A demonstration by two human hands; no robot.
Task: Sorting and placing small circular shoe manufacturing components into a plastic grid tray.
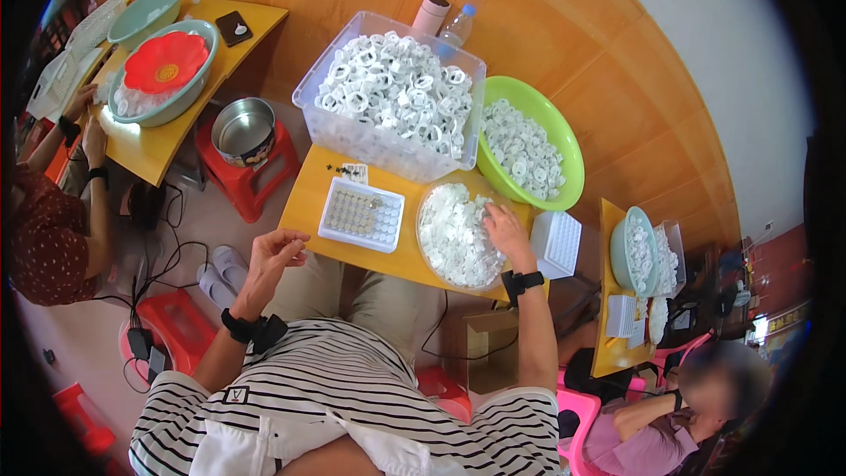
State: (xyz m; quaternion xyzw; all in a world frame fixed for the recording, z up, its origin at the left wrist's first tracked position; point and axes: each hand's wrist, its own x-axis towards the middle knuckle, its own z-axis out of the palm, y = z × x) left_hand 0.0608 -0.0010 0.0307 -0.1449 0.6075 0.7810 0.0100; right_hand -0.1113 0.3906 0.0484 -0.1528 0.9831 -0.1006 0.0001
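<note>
Fingers point(291, 236) of our left hand point(270, 257) are drawn together, bent toward the thumb; whether a small piece sits between the tips, we cannot tell. Position: by the near left corner of the yellow surface point(410, 266), apart from the containers on it. Next to the right we log a white tray point(400, 229) with rows of round pieces, greyish at left and middle, paler at right. Beyond its far side we see small dark parts point(339, 169) and a printed slip point(355, 173). Behind these stands a clear plastic bin point(379, 146), heaped with white ring-shaped parts point(397, 88). Further right, a round clear bowl point(482, 185) is full of small white pieces point(455, 234). Our right hand point(507, 231) lies over its right side, fingers partly bent, tips touching the pieces; whether they pinch one, we cannot tell. Behind that hand, a green basin point(568, 145) carries more white parts point(524, 150). Last, a white block of trays point(557, 245) stands just beside our right wrist.
</note>
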